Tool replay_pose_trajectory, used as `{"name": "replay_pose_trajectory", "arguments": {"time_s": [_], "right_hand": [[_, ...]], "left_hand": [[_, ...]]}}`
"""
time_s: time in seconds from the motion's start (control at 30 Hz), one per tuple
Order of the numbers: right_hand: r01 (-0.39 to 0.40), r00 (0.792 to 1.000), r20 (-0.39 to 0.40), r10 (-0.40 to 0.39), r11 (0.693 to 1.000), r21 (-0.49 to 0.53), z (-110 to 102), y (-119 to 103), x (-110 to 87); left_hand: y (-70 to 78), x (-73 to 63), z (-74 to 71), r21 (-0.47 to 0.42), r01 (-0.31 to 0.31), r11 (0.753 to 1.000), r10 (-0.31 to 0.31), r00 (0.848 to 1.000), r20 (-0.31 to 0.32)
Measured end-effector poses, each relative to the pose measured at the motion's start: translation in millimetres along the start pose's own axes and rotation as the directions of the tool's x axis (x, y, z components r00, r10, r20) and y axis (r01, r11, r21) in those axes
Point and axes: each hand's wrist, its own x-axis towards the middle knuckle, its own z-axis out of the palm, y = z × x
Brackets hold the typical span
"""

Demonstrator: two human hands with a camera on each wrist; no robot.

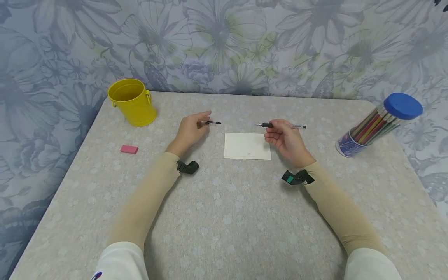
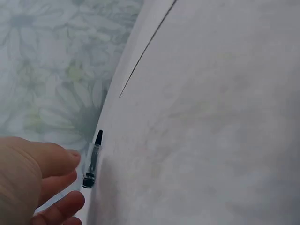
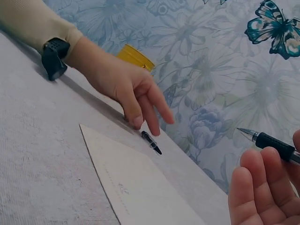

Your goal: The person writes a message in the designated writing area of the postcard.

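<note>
My right hand (image 1: 287, 143) grips a gel pen (image 1: 267, 125) above the far right corner of a blank-looking cream card (image 1: 245, 147). The pen's bare metal tip points left, and its black rubber grip (image 3: 274, 145) shows in the right wrist view. My left hand (image 1: 190, 129) is beyond the card's left side, fingers loosely extended. Right by its fingertips is the clear and black pen cap (image 2: 93, 161), with a small gap between them in the left wrist view. Small faint marks lie near the card's front edge.
A yellow bucket (image 1: 138, 111) stands at the back left, with a pink eraser (image 1: 129, 149) in front of it. At the right is a clear jar of colored pencils (image 1: 371, 126) with a blue lid (image 1: 403, 105). A flower-patterned wall (image 1: 224, 46) borders the table's far edge.
</note>
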Motion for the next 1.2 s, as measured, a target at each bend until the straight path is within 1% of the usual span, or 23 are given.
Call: {"name": "replay_pose_trajectory", "arguments": {"time_s": [0.07, 0.17, 0.23, 0.37, 0.43, 0.5, 0.53, 0.6, 0.7, 0.77, 0.8, 0.9, 0.97, 1.0, 1.1, 1.2], "right_hand": [[-0.014, 1.000, 0.000, 0.014, 1.000, -0.015, 1.2, 0.8, 3.3], [-0.036, 0.999, 0.010, 0.037, 0.998, -0.044, 6.1, 3.5, 10.8], [-0.054, 0.998, 0.014, 0.055, 0.997, -0.054, 10.7, 6.6, 16.7], [-0.082, 0.997, -0.009, 0.081, 0.993, -0.087, 20.4, 13.9, 27.1], [-0.084, 0.996, -0.036, 0.079, 0.986, -0.145, 24.6, 18.0, 32.5], [-0.068, 0.997, -0.058, 0.056, 0.970, -0.233, 28.9, 21.9, 37.0], [-0.056, 0.997, -0.069, 0.038, 0.958, -0.283, 30.8, 24.2, 39.3], [-0.028, 0.996, -0.087, -0.007, 0.920, -0.392, 35.2, 28.9, 42.6], [0.027, 0.994, -0.073, -0.076, 0.854, -0.520, 40.1, 37.0, 45.2], [0.056, 0.993, -0.050, -0.104, 0.816, -0.576, 42.1, 41.9, 45.3], [0.071, 0.993, -0.035, -0.113, 0.803, -0.592, 42.4, 44.1, 45.2], [0.106, 0.991, 0.002, -0.132, 0.785, -0.611, 42.2, 50.0, 44.4], [0.132, 0.988, 0.025, -0.150, 0.765, -0.631, 40.4, 53.1, 43.4], [0.148, 0.986, 0.037, -0.163, 0.750, -0.644, 39.3, 54.5, 43.1], [0.207, 0.974, 0.079, -0.214, 0.690, -0.694, 38.9, 58.6, 42.4], [0.250, 0.960, 0.104, -0.259, 0.637, -0.729, 39.1, 60.8, 42.0]], "left_hand": [[5.5, -6.8, -2.8, 0.008, -0.022, 1.000, 0.022, 1.000, 0.018], [13.7, -17.5, -3.7, 0.012, -0.074, 0.997, 0.073, 0.995, 0.063], [17.9, -24.3, -1.6, 0.013, -0.108, 0.994, 0.107, 0.989, 0.106], [23.2, -37.1, 8.5, 0.033, -0.150, 0.988, 0.140, 0.971, 0.195], [24.4, -43.1, 13.8, 0.062, -0.163, 0.985, 0.146, 0.965, 0.217], [24.7, -47.3, 18.3, 0.086, -0.175, 0.981, 0.152, 0.963, 0.224], [24.1, -48.7, 20.2, 0.098, -0.181, 0.979, 0.156, 0.962, 0.223], [23.6, -50.3, 22.8, 0.112, -0.188, 0.976, 0.159, 0.961, 0.224], [22.1, -51.3, 25.4, 0.131, -0.206, 0.970, 0.171, 0.956, 0.237], [22.1, -52.2, 25.7, 0.149, -0.216, 0.965, 0.175, 0.953, 0.248], [22.3, -52.6, 25.7, 0.158, -0.221, 0.962, 0.177, 0.952, 0.252], [23.2, -53.5, 26.0, 0.180, -0.219, 0.959, 0.169, 0.951, 0.258], [24.0, -53.7, 27.0, 0.184, -0.210, 0.960, 0.158, 0.952, 0.263], [24.2, -53.6, 27.8, 0.185, -0.207, 0.961, 0.154, 0.952, 0.264], [23.8, -54.1, 27.1, 0.181, -0.198, 0.963, 0.146, 0.953, 0.267], [22.9, -53.6, 26.6, 0.172, -0.200, 0.965, 0.151, 0.953, 0.261]]}}
